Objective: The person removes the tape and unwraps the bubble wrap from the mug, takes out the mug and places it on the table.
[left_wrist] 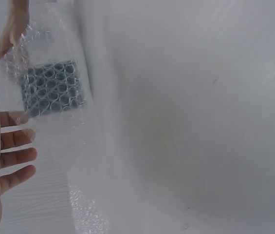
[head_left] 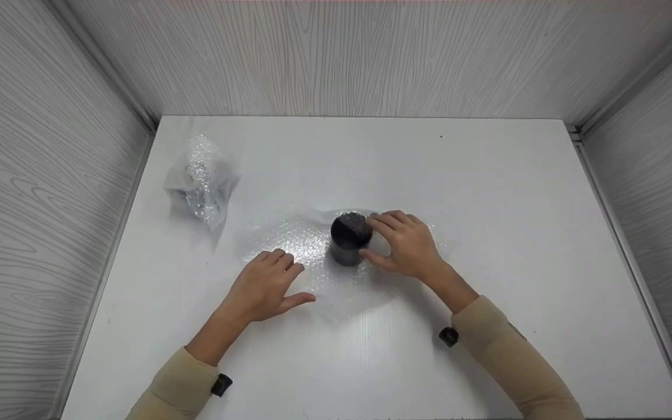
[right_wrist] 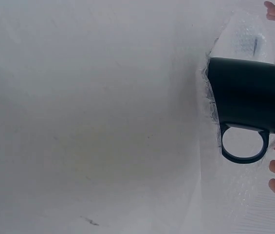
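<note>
Black mug (head_left: 345,255) is upright on a spread sheet of bubble wrap (head_left: 301,239), around the middle of the desk (head_left: 505,186). Right hand (head_left: 409,245) is part-curved at the mug's rim, thumb and fingertips apparently touching its side; can't tell if that's a real pinch or just contact. Left hand (head_left: 263,286) is wide, fingers spread, holding nothing I can see, over the wrap's left part and apart from the mug. Handle (right_wrist: 244,160) shows in the right wrist view, near the right fingers. Main risk, my read: tipping. Contact is high up and from one side, so a sideways shove or a tug on the sheet under the base could topple it, and the left hand isn't bracing it. Second: the sheet looks slick and loose, so it may slide or bunch under the mug if either hand drags it. Third: handle sticks out, so wrap could snag or gap there and leave it poorly padded. Wrapped bundle (head_left: 205,186) sits far left, well apart; contents unclear, low risk unless the left hand swings that way.
</note>
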{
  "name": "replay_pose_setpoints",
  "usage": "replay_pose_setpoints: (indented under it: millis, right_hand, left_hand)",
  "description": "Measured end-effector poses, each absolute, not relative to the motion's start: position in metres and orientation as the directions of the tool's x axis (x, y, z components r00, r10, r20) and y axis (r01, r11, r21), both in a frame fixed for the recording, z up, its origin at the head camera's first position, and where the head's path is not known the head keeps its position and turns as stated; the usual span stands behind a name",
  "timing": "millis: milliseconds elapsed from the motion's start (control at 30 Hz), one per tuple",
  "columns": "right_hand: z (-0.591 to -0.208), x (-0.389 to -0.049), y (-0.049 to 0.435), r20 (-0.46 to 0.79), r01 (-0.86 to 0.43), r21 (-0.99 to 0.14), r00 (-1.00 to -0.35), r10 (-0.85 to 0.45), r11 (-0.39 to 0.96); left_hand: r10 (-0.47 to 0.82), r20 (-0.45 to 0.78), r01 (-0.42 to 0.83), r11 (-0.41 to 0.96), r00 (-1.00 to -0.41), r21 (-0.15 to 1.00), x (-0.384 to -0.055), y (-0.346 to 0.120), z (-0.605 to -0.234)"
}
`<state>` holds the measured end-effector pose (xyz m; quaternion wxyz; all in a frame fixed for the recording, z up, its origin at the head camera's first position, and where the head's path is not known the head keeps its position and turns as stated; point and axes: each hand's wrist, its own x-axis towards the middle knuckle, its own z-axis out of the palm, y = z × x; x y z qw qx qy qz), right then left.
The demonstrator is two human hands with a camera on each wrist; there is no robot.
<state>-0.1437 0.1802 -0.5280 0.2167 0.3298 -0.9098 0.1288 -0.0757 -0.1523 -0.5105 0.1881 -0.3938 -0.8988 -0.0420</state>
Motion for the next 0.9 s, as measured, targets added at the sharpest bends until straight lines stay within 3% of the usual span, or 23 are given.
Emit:
replay_pose_setpoints:
  millis: [367,900]
  right_hand:
    - [-0.526,-0.145,0.182,0.466,-0.653,-0.098,-0.697,-0.545,0.751]
    - [-0.528,-0.144,0.181,0.468,-0.659,-0.094,-0.691,-0.552,0.746]
  left_hand:
    - [0.697,0.361,0.708,0.695,-0.62,-0.126,-0.089,-0.157,-0.494]
    - [0.7,0.28,0.712,0.698,-0.657,-0.074,-0.092,-0.147,-0.514]
